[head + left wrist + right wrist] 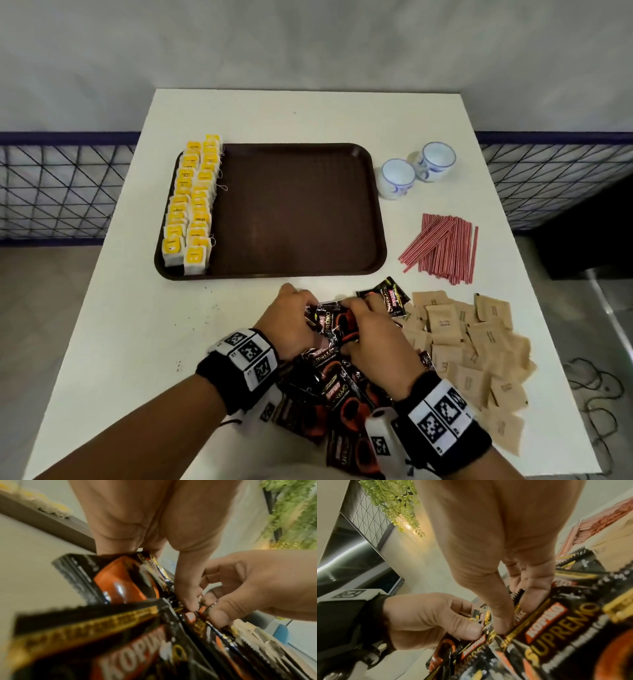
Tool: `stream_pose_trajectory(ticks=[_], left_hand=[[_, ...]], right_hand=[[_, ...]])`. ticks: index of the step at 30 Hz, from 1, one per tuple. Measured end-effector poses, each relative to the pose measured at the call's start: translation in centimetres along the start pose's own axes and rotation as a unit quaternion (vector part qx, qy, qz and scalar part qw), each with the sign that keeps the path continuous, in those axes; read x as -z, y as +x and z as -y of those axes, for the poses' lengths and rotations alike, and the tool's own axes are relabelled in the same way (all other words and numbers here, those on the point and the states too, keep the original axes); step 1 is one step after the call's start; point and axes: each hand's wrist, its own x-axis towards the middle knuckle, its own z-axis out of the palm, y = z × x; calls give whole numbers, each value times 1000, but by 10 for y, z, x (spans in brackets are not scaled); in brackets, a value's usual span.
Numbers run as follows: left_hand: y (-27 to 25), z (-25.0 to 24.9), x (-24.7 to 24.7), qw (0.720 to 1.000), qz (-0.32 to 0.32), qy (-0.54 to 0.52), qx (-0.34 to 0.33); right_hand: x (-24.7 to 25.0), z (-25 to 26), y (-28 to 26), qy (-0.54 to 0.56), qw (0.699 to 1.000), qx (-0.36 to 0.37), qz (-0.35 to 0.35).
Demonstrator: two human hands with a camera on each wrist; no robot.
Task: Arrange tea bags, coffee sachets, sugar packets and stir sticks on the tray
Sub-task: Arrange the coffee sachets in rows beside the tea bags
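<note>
A brown tray (294,212) lies mid-table with yellow tea bags (191,205) in two rows along its left side. Black coffee sachets (329,387) are heaped at the table's front. Over that heap my left hand (298,315) and right hand (363,318) meet, both gripping a small bundle of coffee sachets (329,322). In the left wrist view my left thumb (187,595) pinches the sachets (123,580). In the right wrist view my right thumb (498,615) presses on a sachet (556,622). Tan sugar packets (472,349) and red-striped stir sticks (442,246) lie on the table to the right.
Two white and blue cups (397,178) stand to the right of the tray's far corner. Most of the tray's floor is bare. A wire-mesh fence (61,192) runs behind the table on both sides. Cables (596,387) lie on the floor at the right.
</note>
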Motion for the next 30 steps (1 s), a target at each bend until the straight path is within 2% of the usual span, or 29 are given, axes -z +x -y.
stream_pose_trajectory(ticks=[13, 23, 30], left_hand=[[2, 4, -8, 995, -16, -95, -20], [7, 9, -6, 986, -41, -156, -35], [6, 14, 13, 973, -56, -223, -38]], right_hand=[[-6, 4, 14, 96, 994, 34, -36], [-3, 7, 23, 120, 988, 74, -66], [26, 0, 31, 102, 986, 93, -91]])
